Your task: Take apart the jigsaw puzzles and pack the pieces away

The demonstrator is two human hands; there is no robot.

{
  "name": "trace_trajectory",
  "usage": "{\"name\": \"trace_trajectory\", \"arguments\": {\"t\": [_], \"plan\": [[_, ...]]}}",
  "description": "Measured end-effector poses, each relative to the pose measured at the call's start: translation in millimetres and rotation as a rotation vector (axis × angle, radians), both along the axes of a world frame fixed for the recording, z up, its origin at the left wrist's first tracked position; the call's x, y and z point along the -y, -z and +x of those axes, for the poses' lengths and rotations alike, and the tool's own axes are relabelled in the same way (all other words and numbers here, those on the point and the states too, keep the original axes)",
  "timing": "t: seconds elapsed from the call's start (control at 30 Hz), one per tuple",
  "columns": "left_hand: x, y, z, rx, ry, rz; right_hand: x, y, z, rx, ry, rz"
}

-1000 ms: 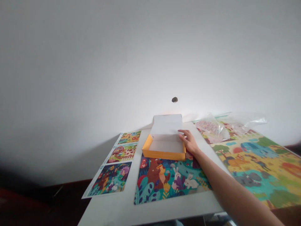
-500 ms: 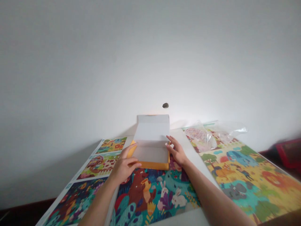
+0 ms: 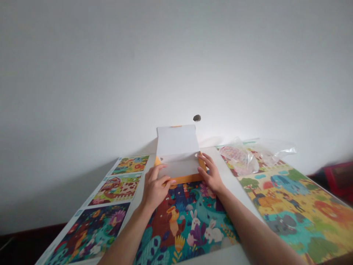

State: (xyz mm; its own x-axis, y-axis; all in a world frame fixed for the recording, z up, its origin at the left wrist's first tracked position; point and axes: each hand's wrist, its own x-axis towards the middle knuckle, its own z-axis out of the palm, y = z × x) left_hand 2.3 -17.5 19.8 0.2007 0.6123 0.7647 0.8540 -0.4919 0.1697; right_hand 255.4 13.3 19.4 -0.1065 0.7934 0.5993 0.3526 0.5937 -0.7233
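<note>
A yellow cardboard box (image 3: 185,179) with a white inside lies on the table, its lid (image 3: 176,140) raised and tilted back by the wall. I see no contents in the part of its inside that shows. My left hand (image 3: 157,184) grips the box's near left corner, thumb along the front edge and fingers over the side. On the right side wall rests my right hand (image 3: 211,172), fingers bent around the edge. Right in front of the box lies a puzzle picture (image 3: 190,221) of a bear, rabbits and dark forest plants, partly covered by my forearms.
To the left lies a sheet (image 3: 117,189) with several small animal pictures. A savanna puzzle picture (image 3: 292,206) is at right, with clear plastic bags (image 3: 242,160) of small pieces behind it. The white wall (image 3: 176,73) with a hole (image 3: 196,117) stands behind the table.
The box has moved away from me toward the wall and turned slightly, showing more of the forest picture. Both hands have gone along with it, the right now closed on its side wall.
</note>
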Motion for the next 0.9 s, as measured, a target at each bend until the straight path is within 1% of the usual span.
{"name": "trace_trajectory", "arguments": {"t": [0.1,0.2,0.33,0.43,0.5,0.57,0.6,0.67,0.77,0.83,0.9], "plan": [[-3,0.8,-12,0.032,-0.006,0.025,1,0.9,-2,0.013,-0.048,-0.002],[-11,5.9,-20,0.084,-0.004,0.011,-2,5.8,-6,-0.035,-0.057,-0.028],[-22,13.9,-22,0.123,0.030,-0.028,-8,12.7,-8,-0.074,-0.006,-0.069],[-25,15.8,-22,0.130,-0.005,-0.045,-14,18.2,-7,-0.030,0.096,-0.106],[-25,16.1,-22,0.155,-0.069,-0.055,-17,22.5,-5,0.059,0.184,-0.156],[-25,17.0,-24,0.194,-0.147,-0.067,-18,26.8,-3,0.205,0.230,-0.208],[-26,17.9,-26,0.215,-0.185,-0.075,-17,28.7,-3,0.298,0.226,-0.226],[-28,20.5,-32,0.255,-0.233,-0.107,-12,31.3,-4,0.494,0.171,-0.226],[-29,24.4,-42,0.290,-0.225,-0.214,1,31.9,-8,0.707,0.097,-0.195],[-30,25.4,-47,0.293,-0.203,-0.298,11,30.8,-10,0.761,0.095,-0.179],[-30,25.0,-49,0.292,-0.206,-0.348,18,29.2,-11,0.780,0.106,-0.175]]}}
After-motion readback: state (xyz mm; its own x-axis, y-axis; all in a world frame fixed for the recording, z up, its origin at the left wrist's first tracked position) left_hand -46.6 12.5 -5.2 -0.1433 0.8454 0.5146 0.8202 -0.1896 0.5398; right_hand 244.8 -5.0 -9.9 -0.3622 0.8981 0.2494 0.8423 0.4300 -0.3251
